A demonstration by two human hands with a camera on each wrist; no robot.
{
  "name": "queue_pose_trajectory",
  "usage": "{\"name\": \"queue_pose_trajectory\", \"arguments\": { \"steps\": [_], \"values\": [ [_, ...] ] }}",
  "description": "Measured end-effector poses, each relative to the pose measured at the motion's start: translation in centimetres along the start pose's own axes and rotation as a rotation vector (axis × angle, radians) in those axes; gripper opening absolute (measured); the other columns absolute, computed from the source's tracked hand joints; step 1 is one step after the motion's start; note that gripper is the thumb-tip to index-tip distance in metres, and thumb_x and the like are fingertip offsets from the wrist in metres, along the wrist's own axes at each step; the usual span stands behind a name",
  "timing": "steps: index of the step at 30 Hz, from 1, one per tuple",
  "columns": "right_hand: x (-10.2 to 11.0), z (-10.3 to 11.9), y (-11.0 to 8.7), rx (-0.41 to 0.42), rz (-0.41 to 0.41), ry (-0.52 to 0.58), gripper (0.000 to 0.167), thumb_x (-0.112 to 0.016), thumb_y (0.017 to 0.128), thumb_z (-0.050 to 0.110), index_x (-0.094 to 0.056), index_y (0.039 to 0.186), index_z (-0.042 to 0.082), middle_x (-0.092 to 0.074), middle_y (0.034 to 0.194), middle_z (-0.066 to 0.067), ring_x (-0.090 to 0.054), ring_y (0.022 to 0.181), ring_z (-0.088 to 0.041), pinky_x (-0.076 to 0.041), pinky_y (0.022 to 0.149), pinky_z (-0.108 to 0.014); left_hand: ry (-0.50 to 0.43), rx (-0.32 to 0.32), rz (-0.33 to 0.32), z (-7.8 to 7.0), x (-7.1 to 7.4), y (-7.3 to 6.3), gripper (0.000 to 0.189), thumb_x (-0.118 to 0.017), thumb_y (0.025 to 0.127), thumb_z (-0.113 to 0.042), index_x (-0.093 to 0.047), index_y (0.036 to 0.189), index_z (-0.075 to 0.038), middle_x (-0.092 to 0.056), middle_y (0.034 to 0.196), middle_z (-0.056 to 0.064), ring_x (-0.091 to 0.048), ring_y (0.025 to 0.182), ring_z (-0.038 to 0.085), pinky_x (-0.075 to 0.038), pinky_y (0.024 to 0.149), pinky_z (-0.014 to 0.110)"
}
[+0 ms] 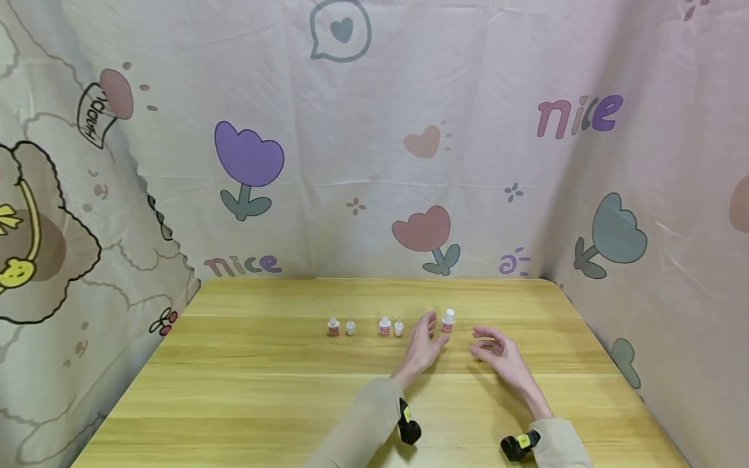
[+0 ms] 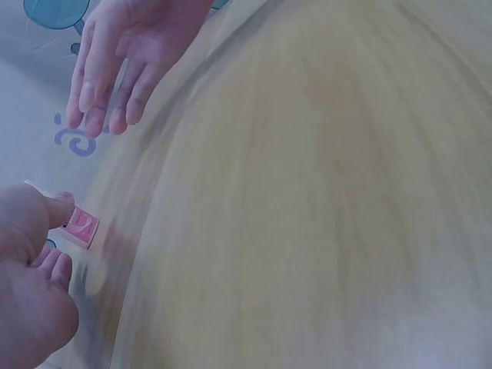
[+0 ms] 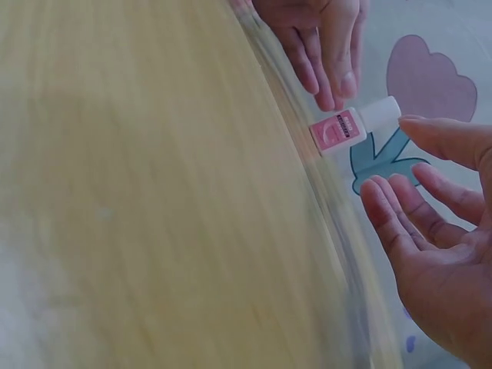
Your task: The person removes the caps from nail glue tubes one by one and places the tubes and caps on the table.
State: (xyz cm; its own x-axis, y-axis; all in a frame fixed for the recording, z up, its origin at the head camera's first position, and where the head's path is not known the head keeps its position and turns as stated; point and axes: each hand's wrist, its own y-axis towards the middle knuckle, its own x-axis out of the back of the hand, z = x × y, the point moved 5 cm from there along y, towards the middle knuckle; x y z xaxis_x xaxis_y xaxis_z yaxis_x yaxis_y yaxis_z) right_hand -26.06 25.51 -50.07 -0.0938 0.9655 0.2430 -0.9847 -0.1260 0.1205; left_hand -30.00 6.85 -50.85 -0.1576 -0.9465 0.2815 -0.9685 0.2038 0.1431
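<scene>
A small white bottle with a pink label (image 1: 447,321) stands upright on the wooden table, its tall white cap on. My left hand (image 1: 422,344) is just left of this bottle, thumb and fingers spread apart and holding nothing. To the bottle's right, my right hand (image 1: 500,354) hovers over the table with its fingers loosely bent and nothing in them. The right wrist view shows the bottle's label (image 3: 338,131) between the two hands. In the left wrist view, my left thumb partly hides the bottle (image 2: 81,227).
Left of my hands stand two similar bottles without the tall cap, one in the middle (image 1: 384,327) and one farther left (image 1: 333,327). Beside each is a small white cap (image 1: 399,328), (image 1: 350,327) with a thin stem pointing up. A printed curtain (image 1: 351,227) hangs behind the table.
</scene>
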Motion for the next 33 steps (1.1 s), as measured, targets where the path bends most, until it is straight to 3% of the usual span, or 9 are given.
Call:
{"name": "queue_pose_trajectory", "arguments": {
  "steps": [6,16,26,33],
  "values": [
    [0.1,-0.3,0.0,-0.048,-0.032,0.003,0.058,-0.071,0.092,0.008,-0.045,0.141,-0.01,-0.049,0.139,-0.031,-0.062,0.1,-0.001,-0.056,0.084,-0.019,-0.025,0.025,0.015,0.0,-0.5,0.6,0.065,-0.067,0.094,-0.005,-0.036,0.149,0.006,-0.046,0.152,0.026,-0.05,0.137,0.04,-0.044,0.113,0.047],
    [0.5,-0.5,-0.1,-0.059,-0.063,-0.017,0.054,-0.069,0.093,0.005,-0.047,0.14,-0.01,-0.051,0.138,-0.031,-0.062,0.099,0.001,-0.056,0.083,-0.018,-0.029,0.034,0.002,0.1,-1.4,1.2,0.063,-0.068,0.092,-0.001,-0.039,0.147,0.007,-0.051,0.147,0.027,-0.055,0.133,0.038,-0.046,0.112,0.043],
    [0.6,-0.6,-0.2,-0.053,-0.057,-0.034,0.054,-0.068,0.094,0.006,-0.045,0.14,-0.011,-0.052,0.137,-0.031,-0.062,0.099,0.002,-0.055,0.084,-0.017,0.051,0.043,-0.045,-0.1,-1.9,1.4,0.056,-0.071,0.087,0.004,-0.05,0.139,0.006,-0.066,0.127,0.02,-0.067,0.11,0.027,-0.056,0.096,0.034],
    [0.6,-0.7,-0.2,-0.059,-0.067,-0.018,0.054,-0.069,0.094,0.007,-0.047,0.14,-0.009,-0.051,0.138,-0.031,-0.061,0.1,0.002,-0.055,0.084,-0.017,0.123,0.012,-0.096,-0.2,-1.5,1.6,0.029,-0.075,0.084,0.005,-0.067,0.112,-0.002,-0.072,0.098,0.01,-0.064,0.084,0.012,-0.053,0.073,0.02]
  ]
}}
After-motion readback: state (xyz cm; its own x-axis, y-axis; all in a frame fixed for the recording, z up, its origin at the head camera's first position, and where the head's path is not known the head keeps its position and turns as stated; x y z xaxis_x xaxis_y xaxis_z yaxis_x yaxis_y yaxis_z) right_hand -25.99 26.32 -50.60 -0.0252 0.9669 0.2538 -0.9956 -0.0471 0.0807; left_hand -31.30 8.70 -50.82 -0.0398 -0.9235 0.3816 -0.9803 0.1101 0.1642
